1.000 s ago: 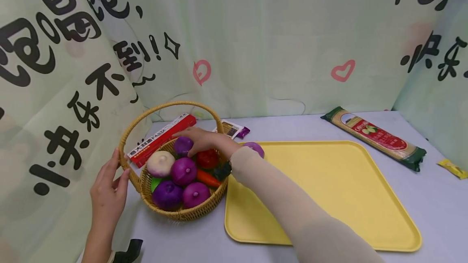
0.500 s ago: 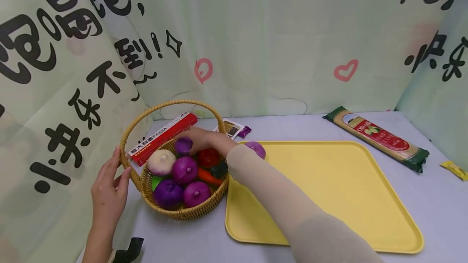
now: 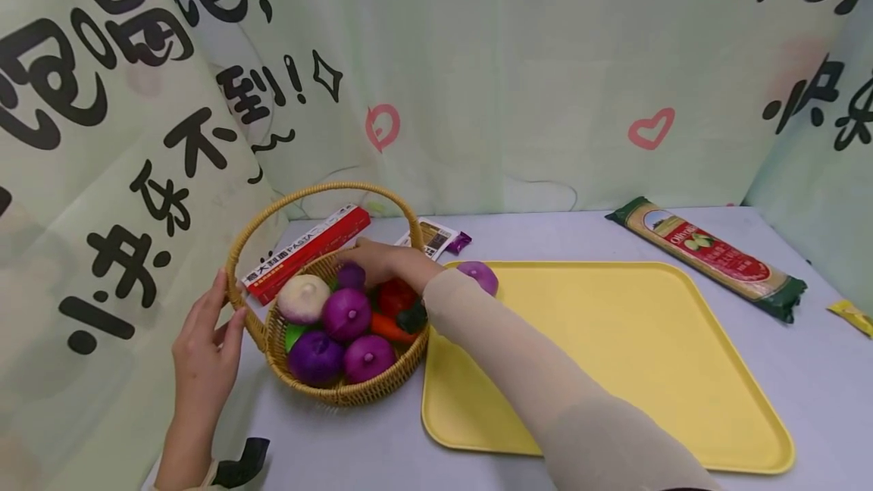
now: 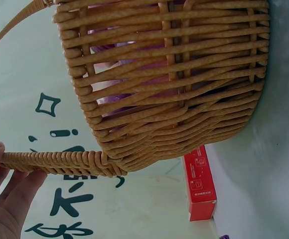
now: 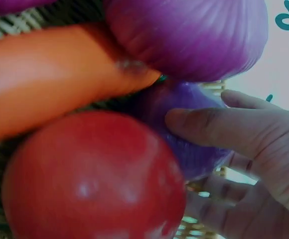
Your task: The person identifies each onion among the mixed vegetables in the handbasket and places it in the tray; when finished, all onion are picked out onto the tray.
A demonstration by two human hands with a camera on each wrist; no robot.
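Note:
A wicker basket point(image 3: 348, 394) full of toy-like vegetables stands on the left of the table. My left hand point(image 3: 207, 354) holds the side of its handle point(image 4: 60, 162) between thumb and fingers. Reaching inside at the back, my right hand point(image 3: 387, 260) grips a purple onion point(image 5: 184, 162), with the thumb on its near side. That onion is partly hidden behind another purple onion point(image 3: 346, 314). A red tomato point(image 5: 92, 174) and an orange carrot point(image 5: 60, 74) lie close to the hand. A whitish onion point(image 3: 303, 298) sits at the basket's left, and more purple onions fill the front.
A yellow tray point(image 3: 607, 354) lies right of the basket, with a purple onion point(image 3: 480, 276) by its back left corner. Behind the basket are a red pasta box point(image 3: 310, 252) and a small packet point(image 3: 436, 239). A long pasta bag point(image 3: 705, 256) lies at back right.
The onion in my right hand has sunk lower into the basket, more of it now behind the front onion. My left hand keeps its hold on the handle. The head view has shifted slightly.

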